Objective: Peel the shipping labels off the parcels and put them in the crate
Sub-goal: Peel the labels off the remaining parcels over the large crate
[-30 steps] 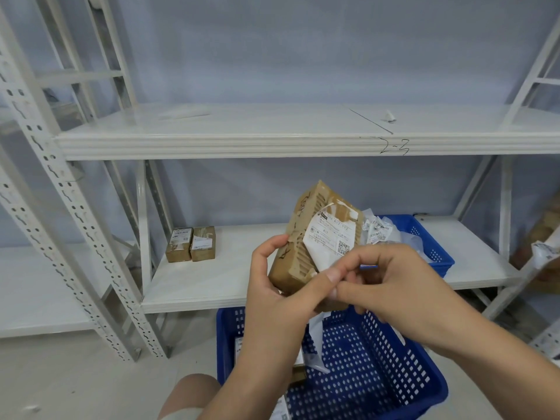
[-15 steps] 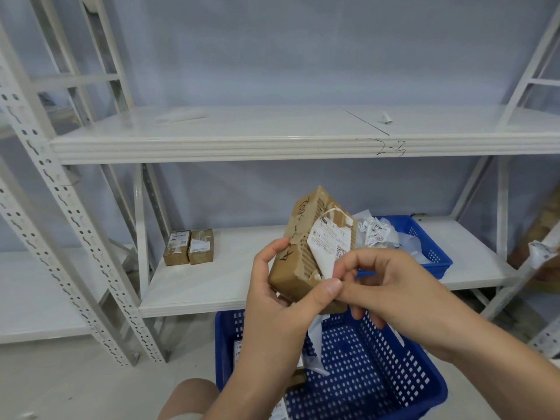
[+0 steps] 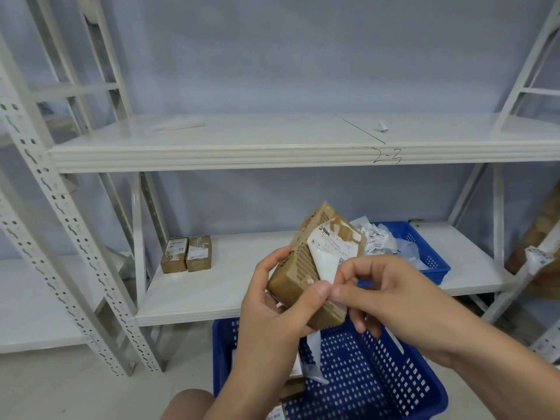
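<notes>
My left hand (image 3: 272, 301) grips a brown cardboard parcel (image 3: 298, 268), tilted up in front of me. Its white shipping label (image 3: 328, 253) is partly peeled, with torn brown patches showing along the top edge. My right hand (image 3: 381, 295) pinches the label's lower corner between thumb and forefinger. Below my hands on the floor stands a large blue perforated crate (image 3: 378, 380) with a few parcels and a loose paper strip in it. A smaller blue crate (image 3: 424, 253) on the lower shelf holds crumpled white labels (image 3: 377, 237).
Two small brown parcels (image 3: 186, 254) with labels stand side by side at the left of the lower white shelf (image 3: 212, 295). The upper shelf (image 3: 272, 137) carries a paper scrap (image 3: 380, 127). Perforated rack uprights (image 3: 60, 222) stand at left. More cardboard sits at the far right edge.
My right hand has pulled the label's lower part further off the parcel, folding it back, and more torn cardboard shows at the top. The parcel stays in my left hand.
</notes>
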